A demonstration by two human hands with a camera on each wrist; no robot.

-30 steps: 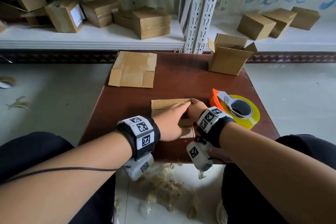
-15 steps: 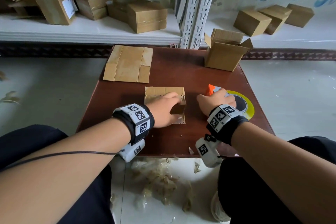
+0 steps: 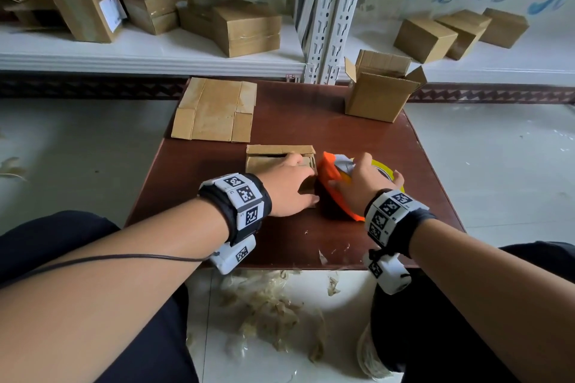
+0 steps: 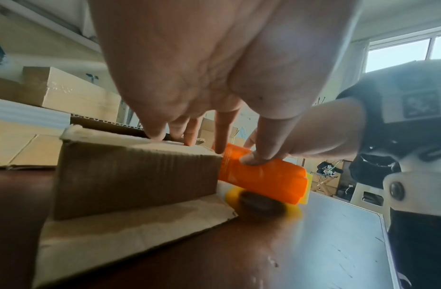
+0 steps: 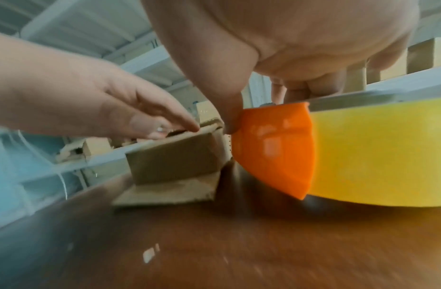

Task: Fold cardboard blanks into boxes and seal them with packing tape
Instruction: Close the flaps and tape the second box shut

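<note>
A small half-folded cardboard box (image 3: 273, 158) (image 4: 135, 176) (image 5: 174, 160) stands in the middle of the brown table (image 3: 311, 236), one flap lying flat toward me. My left hand (image 3: 289, 190) (image 4: 189, 78) presses down on its folded top flaps with straight fingers. My right hand (image 3: 364, 183) (image 5: 301, 39) grips the orange tape dispenser (image 3: 334, 183) (image 4: 261, 176) (image 5: 276, 148) with its yellow tape roll (image 3: 389, 169) (image 5: 377, 152), held tilted right against the box's right side.
A flat cardboard blank (image 3: 214, 110) lies at the table's far left. An open box (image 3: 381, 90) stands at the far right corner. Closed boxes (image 3: 245, 26) sit on the white shelf (image 3: 149, 53) behind. Tape scraps (image 3: 267, 301) litter the floor below the table's near edge.
My right hand left the box, took the tape dispenser from the table's right side and brought it left against the box. My left hand stayed pressing on the flaps.
</note>
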